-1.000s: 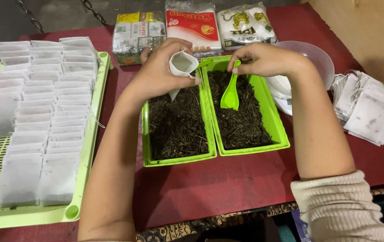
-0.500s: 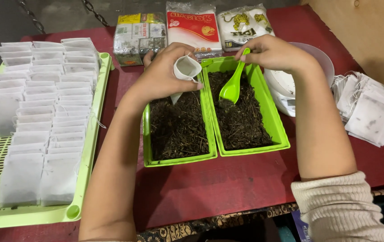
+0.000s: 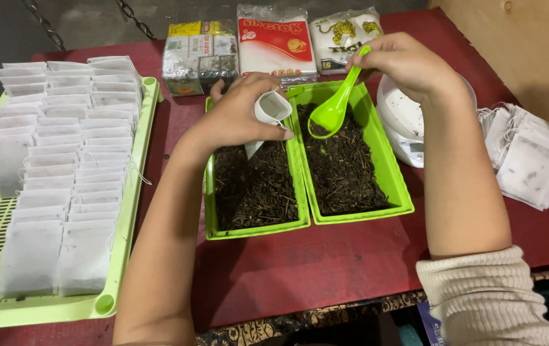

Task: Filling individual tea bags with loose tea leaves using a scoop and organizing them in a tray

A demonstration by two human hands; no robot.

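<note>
left hand (image 3: 239, 118) fingers pinch an open white bag (image 3: 268, 112); right hand (image 3: 406, 64) fingers grip a green spoon (image 3: 333, 109) over two green trays (image 3: 386, 166); three packets (image 3: 274, 41) line the red table's (image 3: 325, 263) far edge.

Greens, whites and dark leaf on a red table

By your right hand (image 3: 409, 64) you have a bright green spoon (image 3: 333, 109); your left hand (image 3: 239, 115) has a white paper bag (image 3: 268, 112). Below them, two lime-green trays (image 3: 357, 211) of dark brown tea, a dark red table (image 3: 325, 263), white bags in rows (image 3: 63, 160) leftward.
</note>
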